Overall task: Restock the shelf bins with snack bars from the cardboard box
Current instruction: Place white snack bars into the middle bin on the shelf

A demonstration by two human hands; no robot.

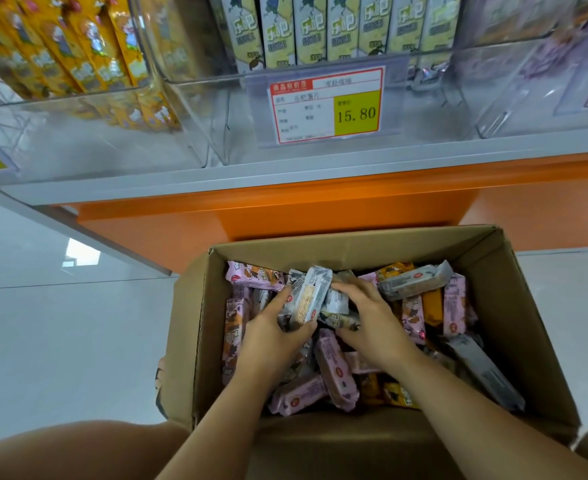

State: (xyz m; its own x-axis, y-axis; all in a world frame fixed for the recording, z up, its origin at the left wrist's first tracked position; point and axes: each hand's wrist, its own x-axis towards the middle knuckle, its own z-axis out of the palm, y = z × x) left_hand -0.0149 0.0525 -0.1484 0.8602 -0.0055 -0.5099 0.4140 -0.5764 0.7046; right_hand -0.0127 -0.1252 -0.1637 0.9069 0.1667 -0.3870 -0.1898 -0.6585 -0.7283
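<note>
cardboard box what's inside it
A loose heap of wrapped snack bars, pink, grey and orange. The left hand grips grey bars; the right hand covers others. Lower layers and the bottom of the box are hidden.

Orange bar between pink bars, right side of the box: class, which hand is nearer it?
Right. The right hand lies just left of the orange bar; the left hand is farther left, gripping a grey bar.

Snack bars (pixel 334 368) lie in the cardboard box (pixel 199 323) at six o'clock. Shelf bins (pixel 424 98) stand behind it at twelve o'clock, a price tag (pixel 325 105) on the middle one.
</note>
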